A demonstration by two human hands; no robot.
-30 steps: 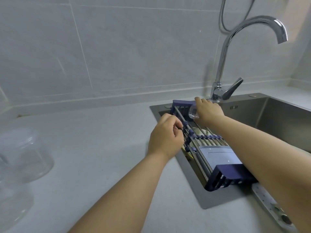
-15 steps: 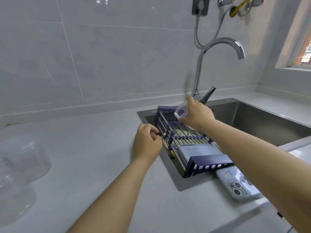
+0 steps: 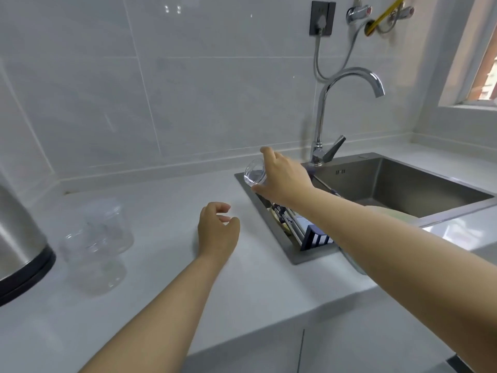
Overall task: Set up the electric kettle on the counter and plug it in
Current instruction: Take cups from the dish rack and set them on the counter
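A steel electric kettle [image 3: 18,238] with a black base band stands at the far left edge of the white counter [image 3: 166,200], only partly in view. My right hand [image 3: 282,179] grips a small clear glass [image 3: 254,174], tilted on its side above the sink's left rim. My left hand [image 3: 218,230] hovers over the counter with loosely curled fingers and holds nothing. High on the tiled wall is a black socket [image 3: 322,18] with a plug in it.
Two clear glass jars [image 3: 102,238] stand on the counter right of the kettle. A steel sink [image 3: 398,184] with a tall tap [image 3: 347,109] fills the right side, and a blue drying rack [image 3: 309,230] sits in its left end under my right forearm.
My right hand lifted the glass off the rack and carried it left over the sink rim. My left hand let go of the rack and drew back over the counter. The kettle came into view.
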